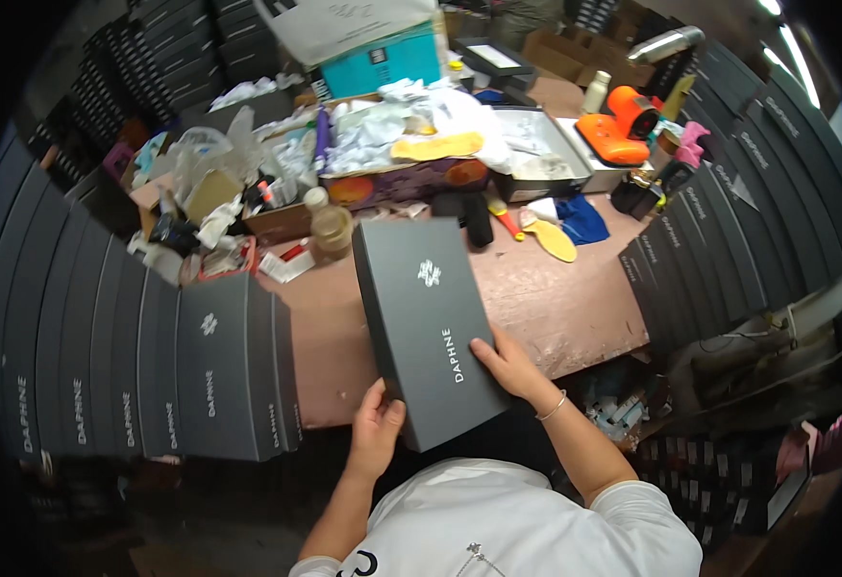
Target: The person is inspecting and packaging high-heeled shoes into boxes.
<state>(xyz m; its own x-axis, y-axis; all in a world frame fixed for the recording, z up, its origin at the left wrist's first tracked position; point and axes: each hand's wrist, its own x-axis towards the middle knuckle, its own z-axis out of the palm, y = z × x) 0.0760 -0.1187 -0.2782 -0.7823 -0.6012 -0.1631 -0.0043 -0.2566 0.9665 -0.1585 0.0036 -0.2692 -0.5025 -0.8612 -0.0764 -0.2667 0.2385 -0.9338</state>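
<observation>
— Hands first: how is the dark grey shoebox [428, 327] being held, and where is it?

— It is kept flat, lid up, on the near edge of the pinkish worktop [556, 308], its near end jutting past that edge toward the body; the left hand [376, 430] is clamped on the near left corner, thumb on the lid and fingers tucked beneath, where they cannot be seen; the right hand [509, 365] is pressed on the right long edge, fingers closed against the side; both hands are thus shut on the box, presumably so that it is steadied from two sides.

— And what is set around it?

— A row of like boxes [152, 370] is stood on edge to the left, another row [729, 212] to the right; a middle strip is thereby left for handling; a small jar [331, 229] stands just beyond the far left corner; yellow insoles [548, 236] and an orange tool [618, 130] lie farther back, well apart, amid crumpled paper [392, 125].
</observation>
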